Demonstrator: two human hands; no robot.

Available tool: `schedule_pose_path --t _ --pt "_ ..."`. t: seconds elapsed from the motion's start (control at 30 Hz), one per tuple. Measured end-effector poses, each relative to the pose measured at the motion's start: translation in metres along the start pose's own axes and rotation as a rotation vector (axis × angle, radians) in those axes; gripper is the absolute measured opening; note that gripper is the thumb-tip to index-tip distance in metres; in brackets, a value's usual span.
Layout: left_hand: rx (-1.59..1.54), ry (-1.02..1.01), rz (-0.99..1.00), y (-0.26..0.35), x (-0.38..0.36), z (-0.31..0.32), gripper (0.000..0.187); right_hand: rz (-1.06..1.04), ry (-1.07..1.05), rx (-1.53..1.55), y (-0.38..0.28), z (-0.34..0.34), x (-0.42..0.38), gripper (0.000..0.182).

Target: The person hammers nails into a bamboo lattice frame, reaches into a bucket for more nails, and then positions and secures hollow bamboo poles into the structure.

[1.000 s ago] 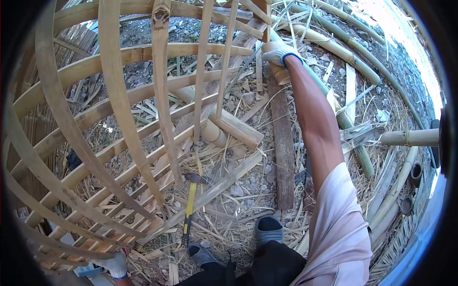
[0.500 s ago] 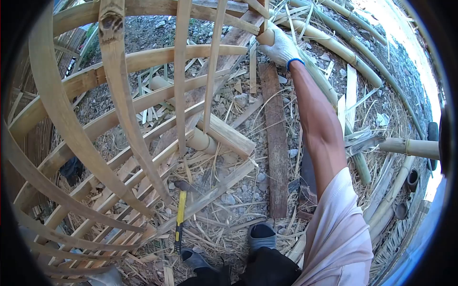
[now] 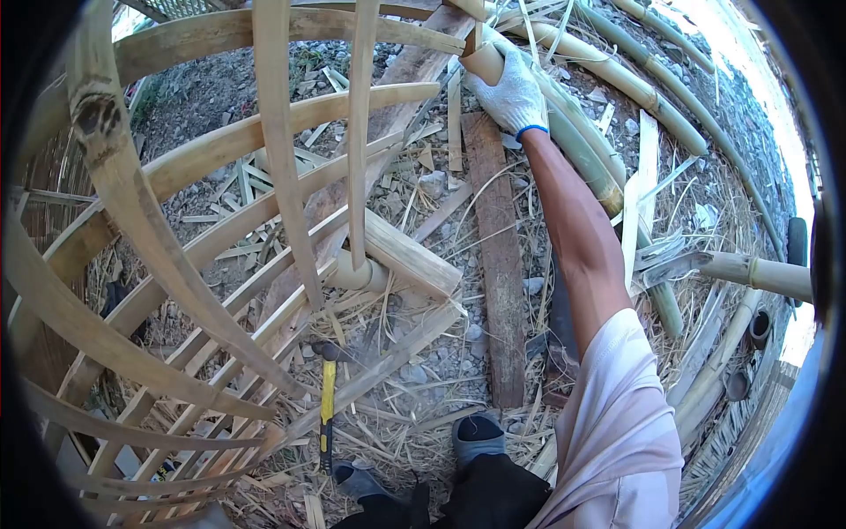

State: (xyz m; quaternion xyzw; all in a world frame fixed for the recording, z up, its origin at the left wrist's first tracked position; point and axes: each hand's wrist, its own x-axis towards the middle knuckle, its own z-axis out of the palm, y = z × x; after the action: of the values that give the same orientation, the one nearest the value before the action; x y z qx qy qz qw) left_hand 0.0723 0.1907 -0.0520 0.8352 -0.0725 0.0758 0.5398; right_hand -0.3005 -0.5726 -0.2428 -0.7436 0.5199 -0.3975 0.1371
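Observation:
My right hand point(image 3: 513, 95), in a white knit glove with a blue cuff, reaches to the top of the view. Its fingers close round a short, curved bamboo piece point(image 3: 485, 62), at the far end of the lattice. That lattice of bent bamboo slats point(image 3: 286, 145) fills the left side. A pale patch point(image 3: 204, 518) at the bottom left, partly behind the lattice, resembles my left hand's glove; no fingers show there. Below the lattice's near edge lies a hammer point(image 3: 327, 397) with a yellow and black handle.
A weathered plank point(image 3: 495, 264) lies on gravel and shavings mid-view. A split bamboo block point(image 3: 410, 256) sits beside the lattice. Long bamboo poles point(image 3: 634, 84) run along the right, with another pole point(image 3: 758, 273) jutting in. My slippered feet point(image 3: 480, 441) are at the bottom.
The lattice has shifted left and tilted in view. My right hand, still round the bamboo piece, appears slightly lower and further left. The hammer lies where it was.

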Motion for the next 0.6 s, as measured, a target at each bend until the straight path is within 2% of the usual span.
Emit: schedule_pose_path --t 0.23,0.27,0.4,0.5,0.53,0.6 --pt "-0.146 -0.048 -0.069 -0.005 0.003 -0.016 0.12 -0.033 -0.015 0.021 -0.003 0.003 0.005 0.067" --pt "-0.184 -0.057 -0.087 -0.004 0.004 -0.02 0.119 -0.031 -0.064 -0.043 -0.002 -0.002 0.001 0.07" --pt "-0.314 -0.121 -0.143 -0.004 0.004 -0.023 0.116 -0.07 -0.028 -0.084 0.001 -0.004 -0.008 0.071" --pt "0.285 -0.069 0.254 -0.006 0.003 -0.012 0.116 -0.094 0.038 -0.167 0.012 -0.004 -0.026 0.074" --pt "0.703 -0.044 0.465 -0.008 0.002 -0.014 0.118 -0.135 0.089 -0.234 0.01 -0.009 -0.036 0.075" --pt "0.968 -0.042 0.573 -0.029 0.01 -0.026 0.129 -0.026 0.132 -0.186 -0.008 -0.022 -0.066 0.077"
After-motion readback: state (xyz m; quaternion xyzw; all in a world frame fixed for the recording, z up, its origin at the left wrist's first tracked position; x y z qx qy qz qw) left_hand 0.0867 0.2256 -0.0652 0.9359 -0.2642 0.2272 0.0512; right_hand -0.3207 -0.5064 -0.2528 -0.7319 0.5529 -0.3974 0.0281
